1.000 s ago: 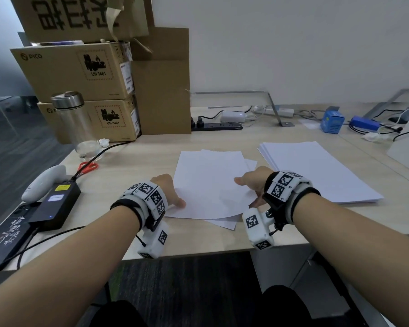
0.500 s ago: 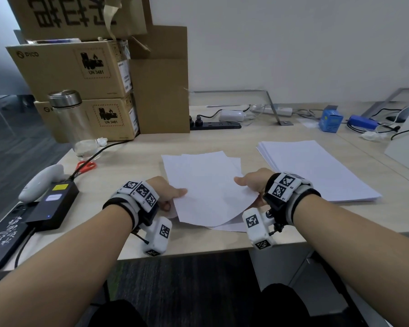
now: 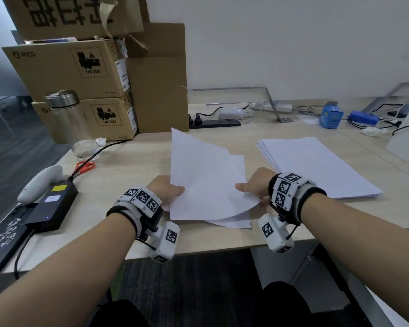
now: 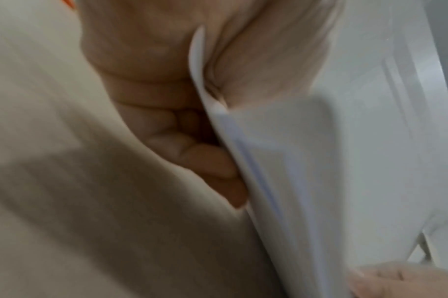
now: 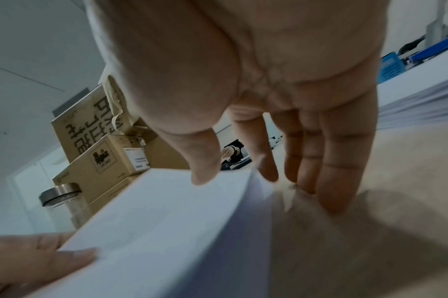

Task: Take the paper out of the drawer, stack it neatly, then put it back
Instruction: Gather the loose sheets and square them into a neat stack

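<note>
A few loose white sheets (image 3: 206,185) are held tilted above the desk (image 3: 222,244), their far corner raised. My left hand (image 3: 168,192) pinches their left edge, thumb on top and curled fingers (image 4: 212,167) underneath. My right hand (image 3: 253,187) holds the right edge: its thumb (image 5: 205,173) lies on top of the sheets (image 5: 154,221), and its straight fingers (image 5: 332,181) reach under the edge to the desk. One more sheet (image 3: 236,224) lies flat below. A neat paper stack (image 3: 316,166) sits to the right. No drawer is in view.
Cardboard boxes (image 3: 80,74) and a steel-capped clear bottle (image 3: 66,119) stand at the back left. Orange scissors (image 3: 85,166), a white controller (image 3: 38,182) and a black adapter (image 3: 50,208) lie on the left. A power strip (image 3: 213,123), a blue box (image 3: 330,118) and cables line the back.
The sheets lay flat a second ago. My left hand has taken their left edge and lifted them, tipping the far end up. My right hand has stayed at the right edge.
</note>
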